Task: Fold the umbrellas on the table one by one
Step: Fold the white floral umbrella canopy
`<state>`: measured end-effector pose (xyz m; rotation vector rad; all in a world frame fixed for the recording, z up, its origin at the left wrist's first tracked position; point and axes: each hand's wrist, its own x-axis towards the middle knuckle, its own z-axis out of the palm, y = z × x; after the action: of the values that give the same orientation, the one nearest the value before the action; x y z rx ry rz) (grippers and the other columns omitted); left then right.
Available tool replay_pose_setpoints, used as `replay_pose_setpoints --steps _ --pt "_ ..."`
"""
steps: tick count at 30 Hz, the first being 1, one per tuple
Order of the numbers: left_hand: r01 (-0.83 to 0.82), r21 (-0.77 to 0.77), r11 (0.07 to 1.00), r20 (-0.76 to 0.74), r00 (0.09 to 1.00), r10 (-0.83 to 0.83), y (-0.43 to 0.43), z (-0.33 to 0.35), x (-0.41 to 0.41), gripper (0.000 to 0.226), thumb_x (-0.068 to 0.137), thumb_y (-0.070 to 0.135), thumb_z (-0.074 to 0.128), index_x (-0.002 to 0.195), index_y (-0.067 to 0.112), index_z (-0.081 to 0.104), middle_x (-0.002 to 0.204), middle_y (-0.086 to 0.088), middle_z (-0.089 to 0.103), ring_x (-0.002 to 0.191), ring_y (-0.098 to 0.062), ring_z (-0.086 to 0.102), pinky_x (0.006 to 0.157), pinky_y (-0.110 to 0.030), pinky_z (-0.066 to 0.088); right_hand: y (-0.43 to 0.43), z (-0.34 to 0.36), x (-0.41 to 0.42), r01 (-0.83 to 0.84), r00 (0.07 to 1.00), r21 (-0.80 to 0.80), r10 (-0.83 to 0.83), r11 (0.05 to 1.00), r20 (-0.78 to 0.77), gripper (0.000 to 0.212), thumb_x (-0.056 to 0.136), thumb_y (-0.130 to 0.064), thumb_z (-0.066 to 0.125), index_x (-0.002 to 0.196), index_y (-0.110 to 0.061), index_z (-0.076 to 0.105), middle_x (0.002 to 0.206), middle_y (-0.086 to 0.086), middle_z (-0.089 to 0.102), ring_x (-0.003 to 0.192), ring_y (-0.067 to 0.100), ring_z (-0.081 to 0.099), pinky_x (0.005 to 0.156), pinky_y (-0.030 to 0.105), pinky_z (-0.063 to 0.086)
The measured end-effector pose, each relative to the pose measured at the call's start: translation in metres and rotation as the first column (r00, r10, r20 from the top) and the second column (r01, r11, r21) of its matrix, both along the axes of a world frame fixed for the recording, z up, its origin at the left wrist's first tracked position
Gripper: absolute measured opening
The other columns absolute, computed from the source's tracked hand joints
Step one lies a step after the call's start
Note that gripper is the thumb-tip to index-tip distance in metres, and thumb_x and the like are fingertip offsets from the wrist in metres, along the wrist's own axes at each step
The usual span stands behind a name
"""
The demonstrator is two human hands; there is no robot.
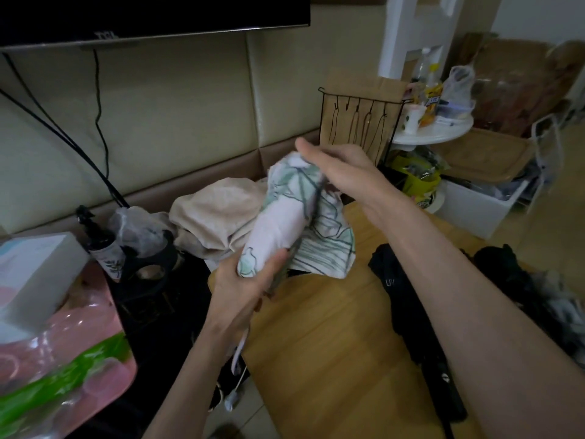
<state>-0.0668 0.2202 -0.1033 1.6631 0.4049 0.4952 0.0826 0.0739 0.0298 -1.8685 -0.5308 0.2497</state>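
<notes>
A white umbrella with a green leaf print (278, 223) is held tilted above the wooden table (332, 337), mostly rolled, with loose canopy fabric hanging on its right side. My left hand (247, 286) grips its lower end. My right hand (335, 169) wraps around its upper end, thumb pointing left. A folded black umbrella (408, 315) lies on the table under my right forearm. Another dark, crumpled umbrella (519, 280) lies at the table's right edge.
A beige cloth (209, 223) is heaped behind the table. On the left sit a white box (34, 274), a pink-and-green plastic bag (63, 359) and a black spray bottle (101, 245). A wire rack (357, 122), a round white table (440, 131) and bins stand at right.
</notes>
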Motion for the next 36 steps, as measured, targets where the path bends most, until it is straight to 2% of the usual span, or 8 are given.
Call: replay_pose_setpoints --steps 9,15,20,23,26,29,33,36 --pt "0.114 -0.171 0.979 0.080 0.992 -0.102 0.029 0.010 -0.016 0.058 0.093 0.052 0.065 0.087 -0.006 0.063 0.059 -0.034 0.056 0.033 -0.024 0.047 0.038 -0.027 0.039 -0.030 -0.020 0.011 -0.218 0.958 -0.057 0.225 0.974 0.180 0.055 0.085 -0.067 0.072 0.132 -0.039 0.070 0.134 -0.018 0.065 0.125 -0.001 0.059 0.106 0.029 0.047" --pt "0.074 -0.158 0.985 0.091 0.994 -0.060 0.029 0.008 -0.012 0.051 0.091 0.049 0.069 0.084 -0.002 0.064 0.061 -0.027 0.059 0.039 -0.028 0.052 0.036 -0.027 0.039 -0.039 -0.035 0.021 -0.191 0.895 -0.108 0.218 0.976 0.388 0.013 0.088 -0.042 0.077 0.088 -0.029 0.076 0.103 -0.003 0.068 0.100 0.003 0.065 0.089 0.024 0.052" --pt "0.034 -0.185 0.982 0.064 0.998 -0.023 0.032 0.005 -0.007 0.054 0.090 0.055 0.071 0.086 0.001 0.064 0.061 -0.016 0.059 0.040 -0.026 0.049 0.039 -0.027 0.040 -0.044 -0.026 0.017 -0.150 0.986 0.288 0.120 0.946 0.120 0.042 0.104 -0.050 0.057 0.078 -0.019 0.072 0.089 -0.005 0.073 0.088 0.008 0.069 0.084 0.025 0.051" --pt "0.029 -0.201 0.979 0.061 0.998 -0.017 0.030 0.003 -0.004 0.051 0.090 0.055 0.072 0.086 0.004 0.063 0.063 -0.012 0.056 0.041 -0.024 0.046 0.041 -0.027 0.039 -0.047 -0.026 0.013 -0.220 0.973 0.124 0.209 0.968 0.095 0.038 0.084 -0.066 0.068 0.098 -0.031 0.073 0.108 -0.015 0.076 0.104 0.000 0.069 0.093 0.024 0.051" --pt "-0.013 -0.213 0.977 0.072 0.997 0.029 0.027 0.003 -0.002 0.050 0.089 0.054 0.074 0.086 0.005 0.065 0.064 -0.010 0.055 0.042 -0.024 0.044 0.041 -0.028 0.038 -0.048 -0.035 0.012 -0.230 0.940 -0.160 0.262 0.960 0.220 0.037 0.077 -0.040 0.090 0.107 -0.033 0.068 0.106 -0.021 0.073 0.096 -0.010 0.068 0.083 0.017 0.054" --pt "-0.080 -0.199 0.977 0.076 0.992 0.097 0.024 0.004 0.000 0.049 0.084 0.053 0.076 0.084 0.005 0.065 0.063 -0.009 0.056 0.041 -0.023 0.045 0.038 -0.026 0.038 -0.048 -0.043 0.015 -0.165 0.950 -0.005 0.160 0.986 0.270 0.012 0.087 -0.014 0.085 0.093 -0.016 0.075 0.092 -0.017 0.078 0.089 -0.001 0.072 0.085 0.027 0.058" --pt "-0.108 -0.228 0.968 0.112 0.984 0.136 0.021 0.003 0.001 0.048 0.086 0.053 0.076 0.084 0.005 0.066 0.064 -0.011 0.058 0.042 -0.022 0.047 0.038 -0.026 0.039 -0.051 -0.042 0.016 -0.143 0.988 0.366 0.157 0.920 -0.010 0.051 0.088 -0.023 0.081 0.137 -0.030 0.067 0.127 0.003 0.076 0.122 0.019 0.070 0.101 0.034 0.058" --pt "-0.145 -0.292 0.945 0.154 0.968 0.196 0.019 0.004 0.003 0.044 0.089 0.051 0.074 0.084 0.008 0.066 0.065 -0.009 0.058 0.041 -0.019 0.045 0.038 -0.026 0.038 -0.056 -0.058 0.011 -0.165 0.983 0.107 0.173 0.980 -0.063 0.069 0.077 -0.048 0.088 0.140 -0.038 0.061 0.133 -0.007 0.071 0.125 0.014 0.065 0.099 0.034 0.056"
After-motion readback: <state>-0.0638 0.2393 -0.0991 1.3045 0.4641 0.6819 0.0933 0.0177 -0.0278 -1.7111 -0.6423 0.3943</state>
